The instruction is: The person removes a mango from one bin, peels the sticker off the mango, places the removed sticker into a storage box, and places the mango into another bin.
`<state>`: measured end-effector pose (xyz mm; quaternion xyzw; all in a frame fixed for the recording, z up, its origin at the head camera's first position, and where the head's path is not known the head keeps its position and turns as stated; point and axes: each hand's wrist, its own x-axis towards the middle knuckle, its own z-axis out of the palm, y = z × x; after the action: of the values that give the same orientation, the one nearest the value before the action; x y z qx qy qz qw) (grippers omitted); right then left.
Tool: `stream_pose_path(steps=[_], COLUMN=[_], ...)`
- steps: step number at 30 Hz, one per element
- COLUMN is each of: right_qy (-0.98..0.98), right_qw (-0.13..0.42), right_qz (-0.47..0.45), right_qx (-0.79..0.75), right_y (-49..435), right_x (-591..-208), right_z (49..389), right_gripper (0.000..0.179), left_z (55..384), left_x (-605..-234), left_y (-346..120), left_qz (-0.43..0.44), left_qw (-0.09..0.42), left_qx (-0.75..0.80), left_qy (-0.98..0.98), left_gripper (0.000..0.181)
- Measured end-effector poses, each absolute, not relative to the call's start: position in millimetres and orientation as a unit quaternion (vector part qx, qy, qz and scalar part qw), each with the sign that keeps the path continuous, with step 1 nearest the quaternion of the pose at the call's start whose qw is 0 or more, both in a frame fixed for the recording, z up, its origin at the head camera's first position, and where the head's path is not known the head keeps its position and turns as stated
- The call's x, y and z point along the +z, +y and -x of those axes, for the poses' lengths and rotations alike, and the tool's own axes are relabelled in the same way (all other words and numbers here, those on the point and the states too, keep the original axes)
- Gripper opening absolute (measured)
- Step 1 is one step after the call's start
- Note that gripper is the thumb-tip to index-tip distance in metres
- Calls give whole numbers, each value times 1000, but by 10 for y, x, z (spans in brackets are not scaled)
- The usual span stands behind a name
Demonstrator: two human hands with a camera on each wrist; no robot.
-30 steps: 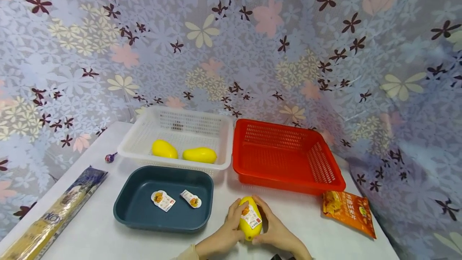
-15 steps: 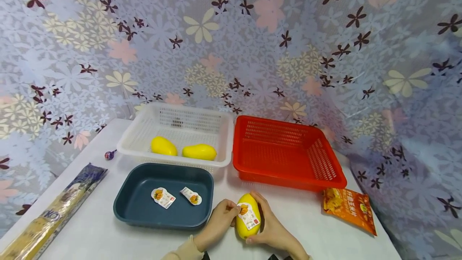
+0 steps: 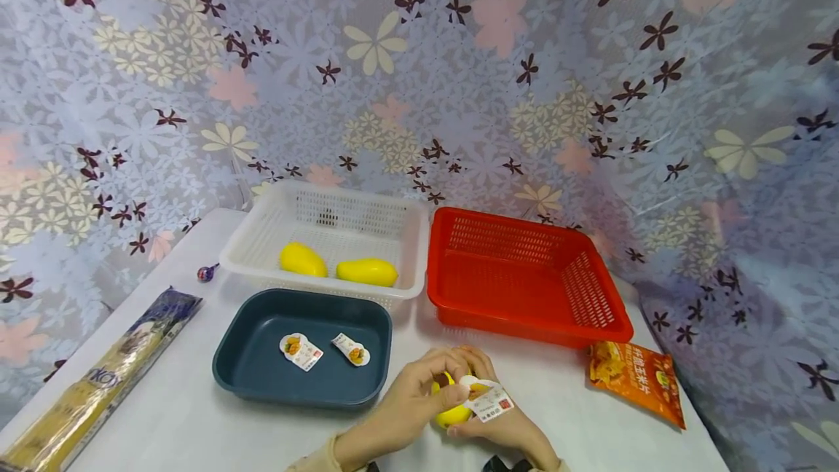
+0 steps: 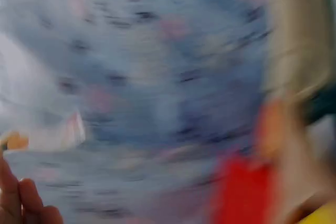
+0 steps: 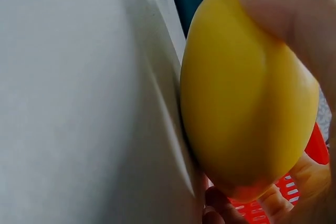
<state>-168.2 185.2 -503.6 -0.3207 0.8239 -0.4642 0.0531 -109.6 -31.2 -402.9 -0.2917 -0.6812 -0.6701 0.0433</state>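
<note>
In the head view my right hand (image 3: 501, 425) grips a yellow mango (image 3: 454, 415) low over the white table, at front centre. The right wrist view shows the mango (image 5: 247, 98) large, with the thumb along its upper end and fingertips under its lower end. My left hand (image 3: 419, 392) pinches a white sticker (image 3: 488, 400) with a fruit picture, raised above the mango and overlapping the right hand. Blurred, the left wrist view also has the sticker (image 4: 52, 136) at the fingertips. To the left, two similar stickers (image 3: 301, 352) lie in a dark teal tray (image 3: 229, 377).
Behind the tray stands a white basket (image 3: 419, 239) with two mangoes (image 3: 367, 272) in it. A red basket (image 3: 524, 323) is at its right, with an orange snack bag (image 3: 636, 381) beside it. A long noodle pack (image 3: 111, 377) and a lollipop (image 3: 207, 273) lie at left.
The sticker was flat on the mango and has been peeled off; my left hand has lifted it up and to the right. The right hand has kept its hold on the mango.
</note>
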Motion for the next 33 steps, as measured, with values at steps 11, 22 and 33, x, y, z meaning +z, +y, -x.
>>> stream_pose_path(steps=[11, 22, 33], right_qy=[863, 857, 855], right_qw=[73, 92, 108], right_qz=[264, 256, 242], right_qx=[-425, -438, -445], right_y=[1811, 1772, 1760], right_x=[-4987, -4973, -4991], right_z=[1680, 1667, 1660], right_gripper=[109, 111, 112], left_z=[1269, 1366, 1334], left_x=[-3852, -4196, -4239], left_y=[-1519, -1763, -1744], left_qz=[147, 96, 39], left_qw=[61, -75, -75], left_qx=[-503, -326, -267], left_qy=[-849, -937, -960], left_gripper=[7, 8, 15])
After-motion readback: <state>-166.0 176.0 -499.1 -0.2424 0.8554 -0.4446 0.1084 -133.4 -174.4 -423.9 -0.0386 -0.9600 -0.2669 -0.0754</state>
